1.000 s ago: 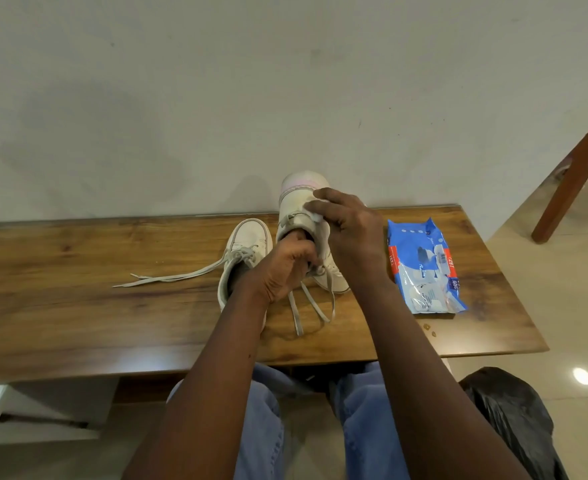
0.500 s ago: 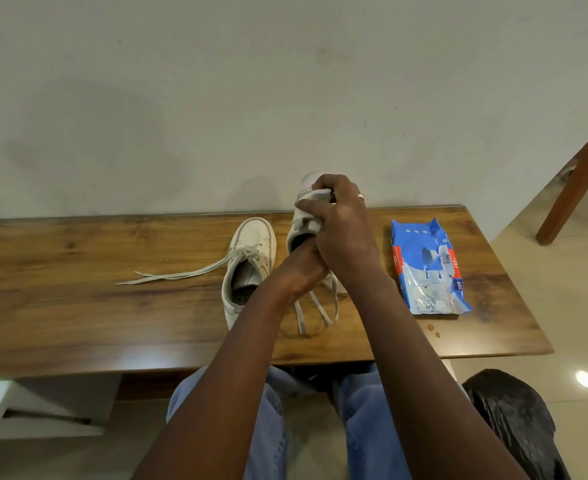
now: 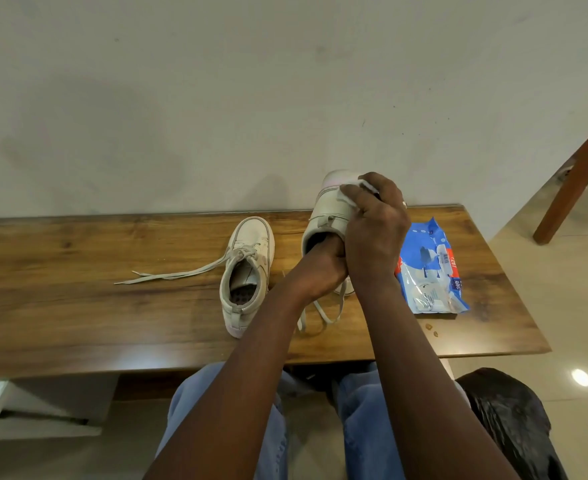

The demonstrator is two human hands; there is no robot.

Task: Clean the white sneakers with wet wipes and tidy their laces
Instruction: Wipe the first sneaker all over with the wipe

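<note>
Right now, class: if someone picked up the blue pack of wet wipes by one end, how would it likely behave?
The blue pack of wet wipes would probably sag rather than stay stiff: its wrapper looks soft and crinkled. The glossy film may be slippery. It lies flat on the table, so rolling seems unlikely.

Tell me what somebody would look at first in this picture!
First, the two hands in the middle: the left hand is tucked inside a white sneaker held up over the table, while the right hand presses a wipe near its top end. Next, the other sneaker lies to the left, and a blue wipes pack to the right.
</note>
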